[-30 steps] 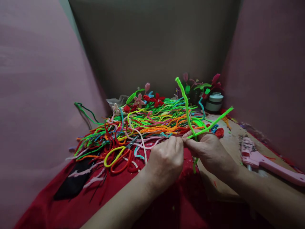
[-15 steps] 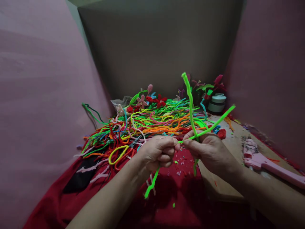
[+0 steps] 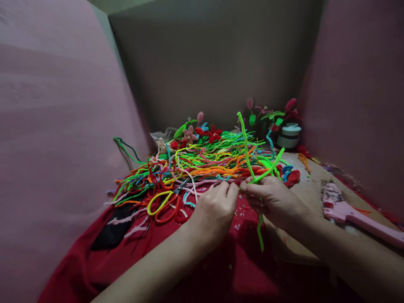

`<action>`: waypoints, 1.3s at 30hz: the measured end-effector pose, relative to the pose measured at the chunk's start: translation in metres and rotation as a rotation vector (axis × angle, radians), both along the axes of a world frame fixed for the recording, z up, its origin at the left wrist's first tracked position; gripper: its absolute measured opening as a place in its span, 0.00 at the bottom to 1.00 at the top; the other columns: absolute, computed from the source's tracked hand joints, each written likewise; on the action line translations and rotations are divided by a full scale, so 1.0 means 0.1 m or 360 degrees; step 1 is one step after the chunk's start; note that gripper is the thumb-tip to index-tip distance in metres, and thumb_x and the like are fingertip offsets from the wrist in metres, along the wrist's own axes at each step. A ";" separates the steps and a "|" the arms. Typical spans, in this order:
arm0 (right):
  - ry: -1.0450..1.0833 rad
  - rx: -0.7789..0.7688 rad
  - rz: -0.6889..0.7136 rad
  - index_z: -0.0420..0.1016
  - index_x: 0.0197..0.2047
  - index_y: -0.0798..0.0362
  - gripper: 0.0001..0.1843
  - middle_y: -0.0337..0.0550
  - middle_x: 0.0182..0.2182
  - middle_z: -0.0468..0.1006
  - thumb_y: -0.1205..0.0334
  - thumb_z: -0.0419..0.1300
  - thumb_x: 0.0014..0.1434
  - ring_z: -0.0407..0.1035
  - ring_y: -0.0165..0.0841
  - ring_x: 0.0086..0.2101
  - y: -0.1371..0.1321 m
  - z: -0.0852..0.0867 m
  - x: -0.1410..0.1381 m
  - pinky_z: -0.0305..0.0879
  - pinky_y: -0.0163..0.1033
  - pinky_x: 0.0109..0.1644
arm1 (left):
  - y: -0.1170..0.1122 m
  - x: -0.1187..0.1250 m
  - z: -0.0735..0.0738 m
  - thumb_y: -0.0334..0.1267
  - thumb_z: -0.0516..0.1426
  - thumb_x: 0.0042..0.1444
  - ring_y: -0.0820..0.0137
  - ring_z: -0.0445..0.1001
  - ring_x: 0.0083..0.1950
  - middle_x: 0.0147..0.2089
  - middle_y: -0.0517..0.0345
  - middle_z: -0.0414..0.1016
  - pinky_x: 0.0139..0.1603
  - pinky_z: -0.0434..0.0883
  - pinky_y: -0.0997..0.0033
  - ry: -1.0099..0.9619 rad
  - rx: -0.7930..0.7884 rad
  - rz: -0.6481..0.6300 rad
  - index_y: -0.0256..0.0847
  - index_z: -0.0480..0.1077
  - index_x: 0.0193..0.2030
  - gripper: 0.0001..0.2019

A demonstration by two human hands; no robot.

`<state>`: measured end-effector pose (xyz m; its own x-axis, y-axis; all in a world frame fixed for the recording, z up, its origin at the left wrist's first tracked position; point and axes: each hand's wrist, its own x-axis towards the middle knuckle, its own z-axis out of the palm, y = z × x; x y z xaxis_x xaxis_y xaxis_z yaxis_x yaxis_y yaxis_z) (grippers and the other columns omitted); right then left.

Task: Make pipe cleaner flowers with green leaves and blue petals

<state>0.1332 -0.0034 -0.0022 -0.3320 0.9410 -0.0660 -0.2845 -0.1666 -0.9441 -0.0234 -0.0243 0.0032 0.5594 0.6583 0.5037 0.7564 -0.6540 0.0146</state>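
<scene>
Red cloth [image 3: 104,261], green pipe cleaner [image 3: 245,145] pinched, fingertips hiding the grip

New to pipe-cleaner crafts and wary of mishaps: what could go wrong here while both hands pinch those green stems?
The scissors lie tangled in the pipe-cleaner pile near the left hand; a blind reach might nick a finger. The green stems in the right hand stick upward; a tip could poke. The glue gun near the right forearm might get knocked.
</scene>
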 end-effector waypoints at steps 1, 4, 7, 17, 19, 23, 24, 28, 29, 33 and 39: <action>-0.0005 -0.0002 0.0009 0.57 0.18 0.53 0.16 0.27 0.13 0.49 0.61 0.61 0.48 0.40 0.20 0.15 0.00 0.00 0.00 0.34 0.33 0.18 | 0.00 0.00 -0.01 0.28 0.43 0.58 0.68 0.68 0.34 0.34 0.51 0.69 0.33 0.66 0.69 0.0053 0.0057 -0.0032 0.36 0.66 0.37 0.11; -0.0065 0.0032 0.0042 0.55 0.17 0.53 0.17 0.27 0.12 0.49 0.62 0.61 0.47 0.40 0.20 0.15 -0.02 0.00 0.01 0.34 0.33 0.19 | 0.02 0.00 0.03 0.30 0.45 0.57 0.73 0.65 0.28 0.28 0.56 0.66 0.29 0.64 0.73 -0.0281 -0.0301 -0.0058 0.37 0.65 0.31 0.09; -0.0214 0.0218 0.0034 0.60 0.19 0.54 0.13 0.28 0.13 0.52 0.62 0.59 0.49 0.43 0.21 0.16 -0.08 0.03 0.01 0.38 0.33 0.19 | 0.05 -0.03 0.12 0.34 0.50 0.54 0.80 0.50 0.16 0.19 0.67 0.53 0.17 0.57 0.79 -0.1142 -0.1539 -0.0124 0.39 0.60 0.25 0.07; -0.0222 0.0260 0.0096 0.64 0.20 0.55 0.09 0.30 0.13 0.56 0.63 0.57 0.48 0.46 0.21 0.16 -0.13 0.08 -0.02 0.40 0.33 0.19 | -0.08 -0.04 -0.01 0.34 0.48 0.56 0.84 0.36 0.11 0.16 0.73 0.45 0.10 0.54 0.83 -0.2231 -0.2651 -0.0623 0.37 0.61 0.30 0.05; -0.0204 0.0143 0.0096 0.60 0.17 0.54 0.13 0.29 0.12 0.53 0.63 0.58 0.47 0.43 0.20 0.15 -0.11 0.08 -0.02 0.37 0.33 0.19 | -0.06 -0.09 0.04 0.38 0.50 0.56 0.82 0.49 0.12 0.18 0.70 0.54 0.15 0.60 0.79 -0.1678 -0.2219 -0.0458 0.38 0.62 0.32 0.06; -0.0129 0.0073 -0.0017 0.57 0.17 0.53 0.14 0.27 0.12 0.50 0.64 0.59 0.46 0.41 0.20 0.15 -0.07 0.05 -0.02 0.35 0.34 0.19 | -0.04 -0.14 0.21 0.35 0.50 0.57 0.69 0.69 0.32 0.32 0.54 0.69 0.33 0.67 0.69 -0.0304 -0.0630 0.0003 0.37 0.66 0.42 0.08; -0.0100 0.0064 -0.0050 0.58 0.18 0.53 0.13 0.27 0.13 0.50 0.64 0.60 0.46 0.41 0.20 0.15 -0.06 0.03 -0.02 0.35 0.34 0.19 | -0.05 -0.12 0.24 0.33 0.49 0.58 0.66 0.69 0.36 0.35 0.51 0.70 0.37 0.67 0.64 -0.0011 -0.0275 0.0044 0.37 0.65 0.45 0.10; -0.0003 0.0026 -0.0169 0.59 0.20 0.53 0.12 0.28 0.13 0.51 0.64 0.60 0.45 0.42 0.21 0.16 -0.02 -0.05 -0.03 0.36 0.33 0.19 | -0.13 0.05 0.24 0.29 0.43 0.60 0.62 0.69 0.38 0.37 0.45 0.70 0.40 0.67 0.58 0.0573 0.0332 0.0114 0.31 0.63 0.48 0.14; 0.0021 0.0001 -0.0179 0.59 0.19 0.53 0.12 0.28 0.13 0.51 0.64 0.60 0.45 0.42 0.21 0.16 -0.02 -0.06 -0.04 0.36 0.33 0.19 | -0.13 0.09 0.20 0.28 0.43 0.59 0.62 0.69 0.38 0.36 0.46 0.70 0.40 0.68 0.60 0.0561 0.0332 0.0098 0.31 0.64 0.46 0.13; 0.0081 -0.0110 -0.0115 0.55 0.17 0.52 0.15 0.26 0.12 0.49 0.64 0.61 0.43 0.40 0.20 0.14 -0.01 -0.05 -0.04 0.34 0.32 0.18 | -0.06 0.14 0.01 0.26 0.42 0.59 0.67 0.68 0.32 0.31 0.52 0.67 0.34 0.68 0.68 0.0292 0.0288 0.0210 0.36 0.64 0.35 0.11; 0.0122 -0.0144 -0.0040 0.54 0.15 0.53 0.18 0.27 0.11 0.52 0.64 0.63 0.41 0.42 0.19 0.14 0.00 -0.03 0.00 0.34 0.31 0.17 | 0.00 0.02 -0.04 0.29 0.43 0.59 0.68 0.69 0.34 0.35 0.51 0.69 0.34 0.67 0.70 0.0314 0.0331 -0.0069 0.35 0.63 0.46 0.12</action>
<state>0.1329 -0.0037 -0.0051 -0.3160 0.9403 -0.1261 -0.3604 -0.2419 -0.9009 -0.0213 -0.0247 -0.0008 0.6853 0.5257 0.5039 0.7026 -0.6593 -0.2678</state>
